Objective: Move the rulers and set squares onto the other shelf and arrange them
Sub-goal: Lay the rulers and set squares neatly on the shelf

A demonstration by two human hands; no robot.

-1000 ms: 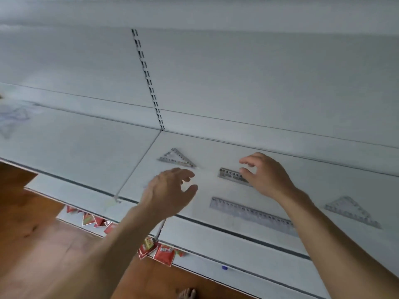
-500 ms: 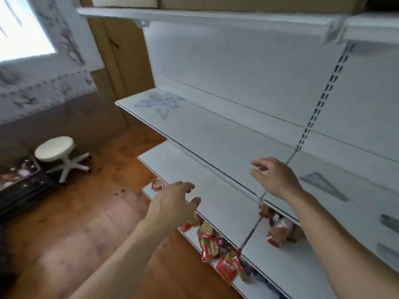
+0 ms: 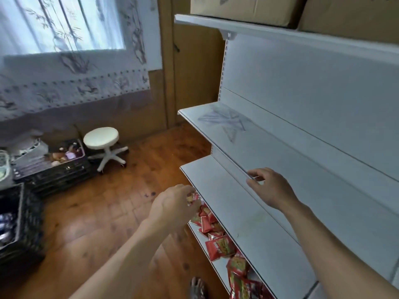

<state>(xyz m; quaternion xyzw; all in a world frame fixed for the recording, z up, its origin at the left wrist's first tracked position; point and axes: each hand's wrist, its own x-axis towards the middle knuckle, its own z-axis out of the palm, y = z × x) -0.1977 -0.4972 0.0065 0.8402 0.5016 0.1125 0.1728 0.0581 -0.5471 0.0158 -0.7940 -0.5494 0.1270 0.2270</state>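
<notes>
A loose pile of clear rulers and set squares lies near the left end of the upper white shelf. My right hand hovers at that shelf's front edge, well right of the pile, fingers loosely curled and holding nothing. My left hand floats lower, in front of the left end of the middle shelf, also empty with relaxed fingers. The rulers seen earlier on the right section are out of view.
Red snack packets crowd the bottom shelf below my left hand. Cardboard boxes sit on the top shelf. A white stool and black crates stand on the wooden floor at left. My foot shows below.
My view has swung left from the right shelf section to the left one. Both hands moved left with it, empty, leaving the arranged rulers and set squares behind.
</notes>
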